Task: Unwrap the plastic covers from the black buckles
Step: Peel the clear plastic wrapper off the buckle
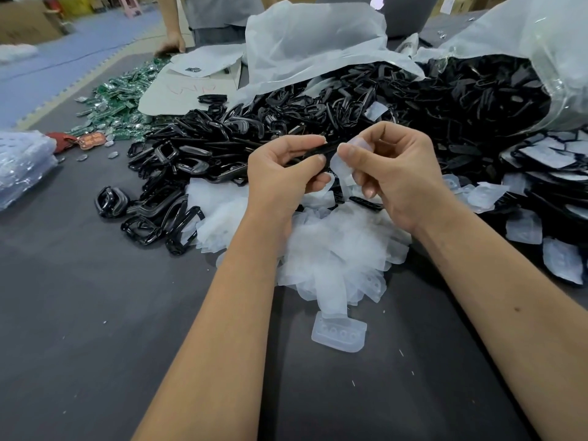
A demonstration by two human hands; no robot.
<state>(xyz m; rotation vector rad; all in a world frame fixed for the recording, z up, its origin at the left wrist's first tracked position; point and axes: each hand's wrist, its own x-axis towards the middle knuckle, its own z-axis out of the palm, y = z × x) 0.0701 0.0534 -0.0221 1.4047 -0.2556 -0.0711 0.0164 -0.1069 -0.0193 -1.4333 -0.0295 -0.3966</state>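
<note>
My left hand (283, 173) grips a black buckle (319, 151) edge-on above the table. My right hand (394, 173) pinches the clear plastic cover (342, 167) that hangs off the buckle's right end. Below both hands lies a heap of peeled clear covers (331, 249). A large pile of bare black buckles (197, 148) spreads to the left and behind. At the right sit buckles still in their covers (547, 173).
A big plastic bag (509, 36) spills black buckles at the back right. Green circuit boards (124, 97) lie back left, where another person's hand (170, 46) rests. Stacked clear packets (22, 163) sit at the left edge. The dark table (95, 313) fills the foreground.
</note>
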